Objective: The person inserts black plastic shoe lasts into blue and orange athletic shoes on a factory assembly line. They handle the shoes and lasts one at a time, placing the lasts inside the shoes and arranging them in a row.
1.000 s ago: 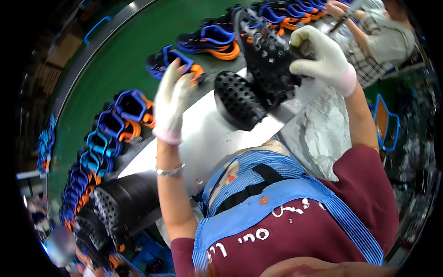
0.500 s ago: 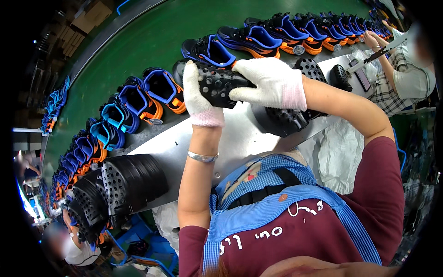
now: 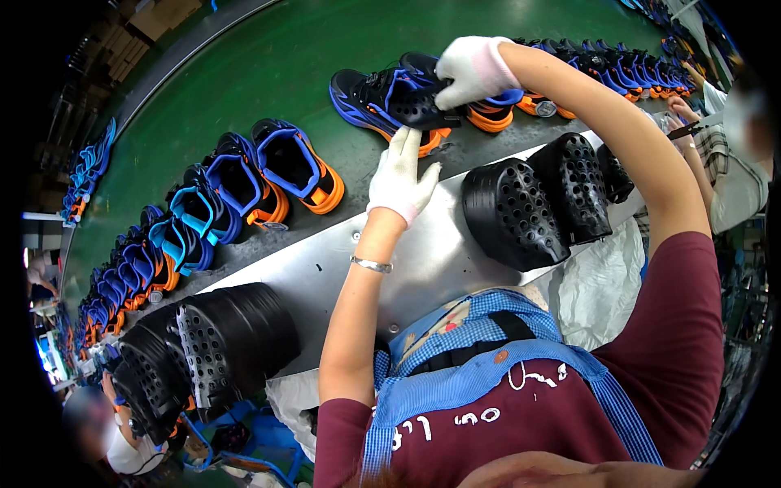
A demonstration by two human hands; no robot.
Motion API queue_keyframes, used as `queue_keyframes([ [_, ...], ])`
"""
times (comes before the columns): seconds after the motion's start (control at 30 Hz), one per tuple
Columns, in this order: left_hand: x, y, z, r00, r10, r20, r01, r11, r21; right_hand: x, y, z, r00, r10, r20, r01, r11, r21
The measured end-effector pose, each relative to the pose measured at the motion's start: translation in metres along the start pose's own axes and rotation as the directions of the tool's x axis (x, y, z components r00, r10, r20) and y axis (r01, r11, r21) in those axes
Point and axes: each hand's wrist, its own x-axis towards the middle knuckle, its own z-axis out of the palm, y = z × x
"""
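Note:
At the belt's near edge, a black, blue and orange sneaker (image 3: 354, 102) has a black perforated plastic shoe insert (image 3: 416, 109) part-way in its opening. My gloved right hand (image 3: 474, 71) grips the insert's rear end from above, thumb bent over it. My gloved left hand (image 3: 400, 180) is open, its fingertips against the sneaker's heel and the thumb spread out. Another sneaker (image 3: 494, 111) sits just behind, partly covered by my right hand. Nested black perforated inserts (image 3: 521, 213) stand on the metal ledge (image 3: 366, 281) in front of me, right of my left hand.
More sneakers (image 3: 297, 167) line the green conveyor belt (image 3: 244, 89) on both sides. Another stack of black inserts (image 3: 236, 337) stands at the ledge's left end. Co-workers sit at far right (image 3: 736, 154) and lower left (image 3: 122, 431). White plastic bags (image 3: 598, 281) hang below the ledge.
The insert has gone from between both hands down into the sneaker's opening. My left hand has let go of it and moved to the heel; my right hand has moved up and away.

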Motion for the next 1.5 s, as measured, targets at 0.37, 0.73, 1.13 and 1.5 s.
queue_keyframes([
  [0.37, 0.03, 0.014, -0.011, 0.979, -0.163, 0.122, 0.152, 0.984, 0.092, 0.076, -0.047, 0.041, 0.997, -0.015, -0.073, 0.012, 0.999, -0.041],
  [0.73, 0.093, 0.001, -0.011, 0.609, -0.434, 0.664, 0.413, 0.888, 0.201, 0.103, -0.07, 0.047, 0.993, 0.069, -0.096, -0.077, 0.994, -0.077],
  [1.13, 0.055, 0.0, -0.003, 0.785, -0.526, 0.327, 0.553, 0.833, 0.012, -0.069, 0.013, 0.003, 0.953, -0.023, -0.301, 0.052, 0.995, 0.088],
  [1.5, 0.018, -0.032, -0.033, 0.923, -0.368, 0.113, 0.286, 0.852, 0.439, -0.262, 0.199, 0.219, 0.599, 0.686, -0.412, -0.514, 0.724, 0.46],
])
